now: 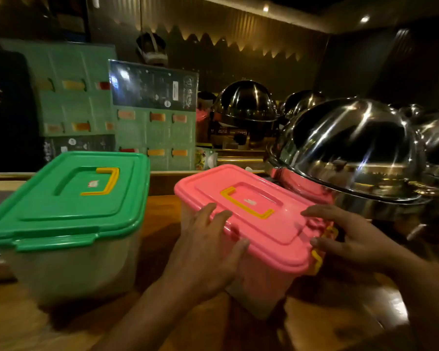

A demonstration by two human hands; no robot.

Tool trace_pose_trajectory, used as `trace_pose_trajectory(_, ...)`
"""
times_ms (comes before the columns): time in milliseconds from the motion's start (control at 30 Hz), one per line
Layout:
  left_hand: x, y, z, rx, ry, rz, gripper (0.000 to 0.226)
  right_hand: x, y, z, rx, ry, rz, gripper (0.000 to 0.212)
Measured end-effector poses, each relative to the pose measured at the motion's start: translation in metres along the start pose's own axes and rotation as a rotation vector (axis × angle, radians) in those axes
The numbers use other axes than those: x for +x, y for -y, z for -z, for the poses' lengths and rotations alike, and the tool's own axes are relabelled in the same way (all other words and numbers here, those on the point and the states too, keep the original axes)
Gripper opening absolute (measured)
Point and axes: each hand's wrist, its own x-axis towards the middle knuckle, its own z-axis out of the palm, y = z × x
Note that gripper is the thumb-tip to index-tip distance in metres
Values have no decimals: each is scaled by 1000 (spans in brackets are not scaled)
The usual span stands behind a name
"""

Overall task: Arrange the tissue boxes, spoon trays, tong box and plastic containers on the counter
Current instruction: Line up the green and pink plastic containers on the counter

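Observation:
A plastic container with a pink lid point(269, 224) and a yellow handle stands on the wooden counter point(23, 323), turned at an angle. My left hand point(208, 249) grips its near left corner, fingers over the lid and thumb on the lid's front edge. My right hand point(350, 239) holds its right end by the yellow latch, fingers spread across the lid's rim. A second plastic container with a green lid point(69, 198) and a yellow handle stands to the left, untouched.
A shiny domed chafing dish point(352, 150) stands right beside the pink container, with more domes point(246, 105) behind it. Green menu boards point(150, 117) lean upright at the back of the counter. The scene is dim.

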Motion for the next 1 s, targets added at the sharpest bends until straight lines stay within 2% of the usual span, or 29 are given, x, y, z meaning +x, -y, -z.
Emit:
trace_pose_trajectory(200, 6, -53, -40, 140, 222, 212, 103, -3, -56, 13, 93, 210, 86, 78)
trace_pose_trajectory(333, 12, -51, -44, 125, 228, 286, 119, 8, -62, 5, 52, 136, 141, 73)
trace_pose_trajectory(467, 19, -31, -41, 83, 175, 295, 108, 6, -52, -18, 64, -12, 187, 70)
trace_pose_trajectory(600, 39, 6, -33, -115, 62, 298, 93, -2, -29, -59, 59, -206, 160, 78)
trace_pose_trajectory(767, 62, 44, -30, -320, -179, 384, 112, 7, -3, -96, 47, -501, 138, 78)
trace_pose_trajectory(833, 69, 47, -30, -421, -217, 479, 107, 14, 2, -100, 25, -530, 96, 86)
trace_pose_trajectory(933, 81, 49, -29, -479, -205, 491, 91, 24, 3, -106, -9, -521, 75, 91)
trace_pose_trajectory(1000, 89, 48, -29, -485, -174, 493, 72, 32, 0, -107, -24, -496, 48, 91)
